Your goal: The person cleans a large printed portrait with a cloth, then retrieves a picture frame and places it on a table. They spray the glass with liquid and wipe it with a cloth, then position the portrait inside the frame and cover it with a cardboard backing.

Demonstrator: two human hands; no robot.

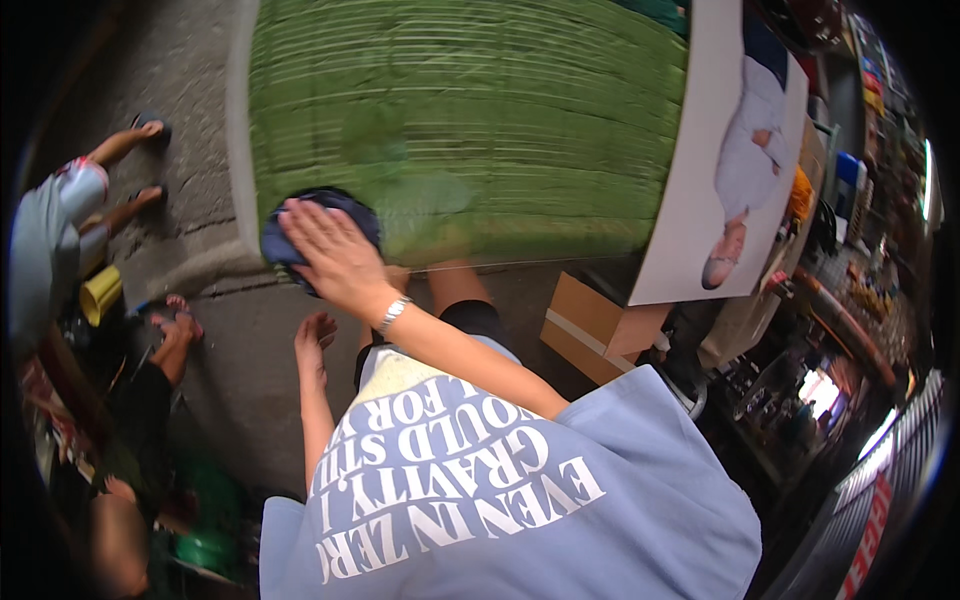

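My right hand [335, 252], with a metal-band watch on its wrist, lies flat on a dark navy, rounded cloth [354, 208]. Its fingers are stretched out and press the cloth from above. The cloth sits at the near left corner of a large green surface [480, 150] with rows of ridges and glossy streaks. Low at my left side hangs my left hand [317, 334], away from the green surface, its fingers loosely apart and nothing seen in it. The underside of the cloth is hidden.
To the right lies a large printed picture [700, 180] of a person in white. Below it stands a brown cardboard box [585, 325]. People sit or stand at the left, near a yellow container [100, 295]. Cluttered goods line the far right.
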